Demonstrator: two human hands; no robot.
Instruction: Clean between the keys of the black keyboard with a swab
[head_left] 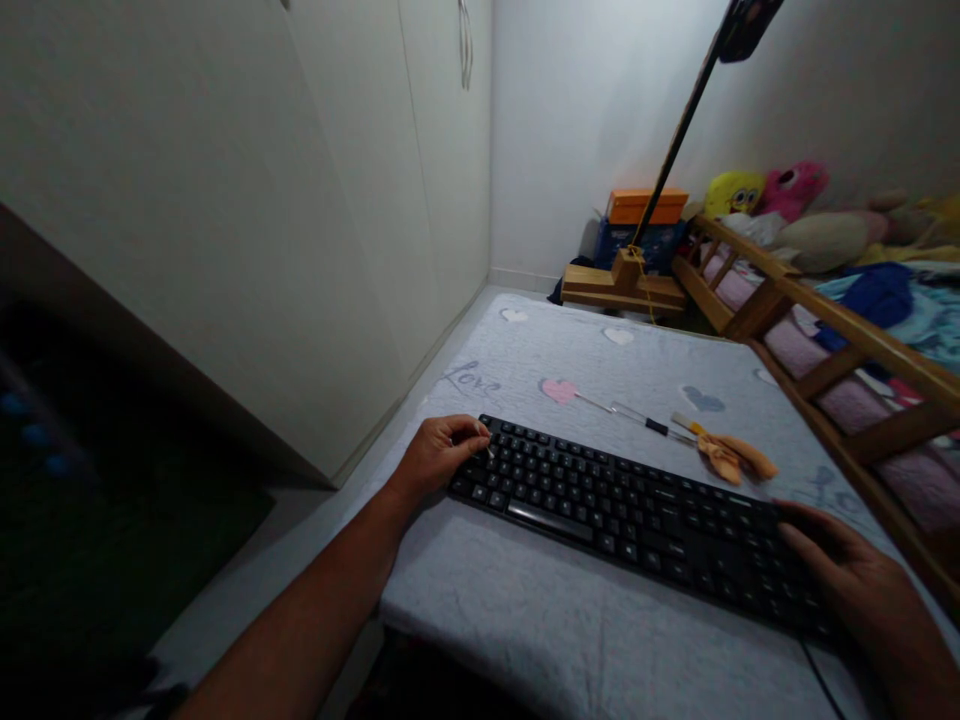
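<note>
A black keyboard (585, 490) lies slantwise on a surface covered with a pale heart-patterned cloth (517, 590). My left hand (442, 455) is at the keyboard's left end, its thumb and fingers pinched on a thin white stick (491, 452) whose tip is over the keys. My right hand (855, 575) rests around the keyboard's right end, thumb and fingers apart on its edge. Beyond the keyboard lie a thin wire-like tool with a black sleeve (656, 427), a small brush (686, 423) and a crumpled orange cloth (731, 457).
A white cabinet (360, 200) stands on the left. At the back are a wooden stand (622, 285) with a dark pole and an orange box (646, 206). A wooden bed rail (847, 325) runs along the right. The keyboard's cable (820, 678) trails towards me.
</note>
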